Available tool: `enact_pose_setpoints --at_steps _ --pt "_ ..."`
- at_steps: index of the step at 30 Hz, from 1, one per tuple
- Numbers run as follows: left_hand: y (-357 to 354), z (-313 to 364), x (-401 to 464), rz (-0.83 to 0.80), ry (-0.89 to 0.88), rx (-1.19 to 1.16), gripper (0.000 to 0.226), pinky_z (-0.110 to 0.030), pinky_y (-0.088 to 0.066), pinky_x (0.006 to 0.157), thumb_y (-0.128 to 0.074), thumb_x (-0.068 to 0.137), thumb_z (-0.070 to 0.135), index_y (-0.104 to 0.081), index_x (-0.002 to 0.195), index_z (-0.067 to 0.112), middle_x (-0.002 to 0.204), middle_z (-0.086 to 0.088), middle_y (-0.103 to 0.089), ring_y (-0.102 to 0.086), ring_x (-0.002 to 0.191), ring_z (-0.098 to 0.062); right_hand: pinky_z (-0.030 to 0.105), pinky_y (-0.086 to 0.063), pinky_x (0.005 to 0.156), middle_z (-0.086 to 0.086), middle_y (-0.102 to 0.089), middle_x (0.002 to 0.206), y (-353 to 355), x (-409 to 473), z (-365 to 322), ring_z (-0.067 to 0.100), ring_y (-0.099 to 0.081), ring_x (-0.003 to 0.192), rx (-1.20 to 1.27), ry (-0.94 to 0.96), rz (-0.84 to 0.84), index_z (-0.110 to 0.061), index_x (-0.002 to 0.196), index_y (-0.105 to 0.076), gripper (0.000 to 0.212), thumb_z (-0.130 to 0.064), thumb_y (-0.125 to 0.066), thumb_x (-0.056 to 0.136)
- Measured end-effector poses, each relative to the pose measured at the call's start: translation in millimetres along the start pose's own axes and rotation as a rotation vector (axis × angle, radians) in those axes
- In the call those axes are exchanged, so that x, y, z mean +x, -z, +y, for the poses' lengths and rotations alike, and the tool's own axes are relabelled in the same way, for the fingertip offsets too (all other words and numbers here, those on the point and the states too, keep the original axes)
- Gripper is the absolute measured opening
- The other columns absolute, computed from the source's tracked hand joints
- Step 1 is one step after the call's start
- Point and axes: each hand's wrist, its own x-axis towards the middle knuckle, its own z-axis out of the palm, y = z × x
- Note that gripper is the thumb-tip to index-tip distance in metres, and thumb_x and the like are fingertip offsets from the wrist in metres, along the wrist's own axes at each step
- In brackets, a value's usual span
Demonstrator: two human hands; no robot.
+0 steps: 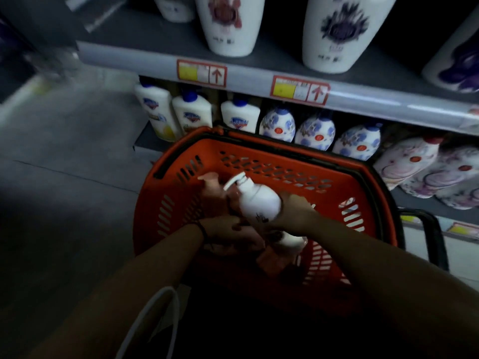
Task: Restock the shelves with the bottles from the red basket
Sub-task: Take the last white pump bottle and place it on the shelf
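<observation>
The red basket [259, 151] stands on the floor in front of the shelves. My right hand [293, 213] is shut on a white pump bottle [256, 200], held tilted over the basket with its pump pointing up and left. My left hand [230, 231] reaches down into the basket and closes on a pinkish pump bottle [215, 193] lying there. Another white bottle [290, 240] lies in the basket beneath my right wrist. The inside of the basket is dim and the picture is blurred.
The upper shelf [259, 76] carries large white bottles [230, 22] and red price tags [202, 73]. The lower shelf holds white bottles with blue caps [191, 115] and flowered bottles [316, 130]. Grey floor [64, 151] lies left. A black handle [432, 234] sits right of the basket.
</observation>
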Motion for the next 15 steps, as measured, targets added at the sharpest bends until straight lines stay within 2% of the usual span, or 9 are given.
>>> enact_pose_setpoints --at_steps 2,4,6,8,12,15 --pt "5.5 25.9 -20.3 0.197 -0.081 -0.23 0.041 -0.033 -0.045 0.104 -0.064 0.089 0.014 -0.055 0.128 0.004 0.135 -0.014 -0.056 -0.054 0.123 -0.02 0.03 -0.048 0.071 0.001 -0.063 0.105 30.5 -17.8 -20.6 0.023 -0.061 0.094 0.17 0.059 0.077 -0.016 0.113 -0.057 0.077 -0.048 -0.087 0.05" --pt "17.3 53.4 -45.2 0.355 -0.11 -0.472 0.045 -0.031 -0.053 0.086 -0.073 0.081 0.018 -0.057 0.123 0.009 0.127 -0.014 -0.062 -0.062 0.108 -0.016 0.037 -0.053 0.075 0.0 -0.063 0.108 55.9 -37.1 -38.5 0.021 -0.061 0.097 0.319 0.106 0.115 -0.016 0.112 -0.055 0.076 -0.045 -0.089 0.051" --pt "31.6 78.6 -70.0 0.448 -0.16 -0.618 0.036 -0.031 -0.054 0.076 -0.074 0.079 0.012 -0.062 0.112 0.016 0.115 -0.01 -0.069 -0.068 0.096 -0.016 0.042 -0.056 0.08 0.0 -0.064 0.11 81.7 -59.9 -59.4 0.02 -0.062 0.099 0.464 0.145 0.166 -0.014 0.115 -0.052 0.078 -0.042 -0.09 0.053" --pt "48.8 105.1 -95.8 0.546 -0.248 -0.637 0.032 -0.028 -0.053 0.071 -0.073 0.078 0.004 -0.064 0.105 0.019 0.107 -0.006 -0.071 -0.069 0.085 -0.016 0.04 -0.058 0.081 0.001 -0.066 0.109 105.8 -78.9 -79.3 0.018 -0.065 0.097 0.551 0.195 0.247 -0.011 0.116 -0.052 0.081 -0.04 -0.091 0.051" --pt "86.0 164.0 -149.9 0.702 -0.395 -0.647 0.034 -0.023 -0.056 0.072 -0.072 0.078 0.002 -0.064 0.107 0.017 0.103 0.001 -0.075 -0.071 0.092 -0.01 0.035 -0.058 0.081 0.006 -0.068 0.113 153.1 -113.4 -114.9 0.016 -0.067 0.099 0.731 0.364 0.322 -0.01 0.12 -0.053 0.071 -0.022 -0.09 0.06" --pt "115.0 200.9 -177.9 0.787 -0.489 -0.683 0.029 -0.022 -0.057 0.065 -0.07 0.08 -0.001 -0.065 0.101 0.018 0.095 0.005 -0.077 -0.072 0.085 -0.009 0.027 -0.056 0.082 0.003 -0.068 0.117 190.9 -132.4 -135.6 0.016 -0.066 0.106 0.722 0.536 0.348 -0.014 0.125 -0.051 0.067 -0.009 -0.085 0.067"
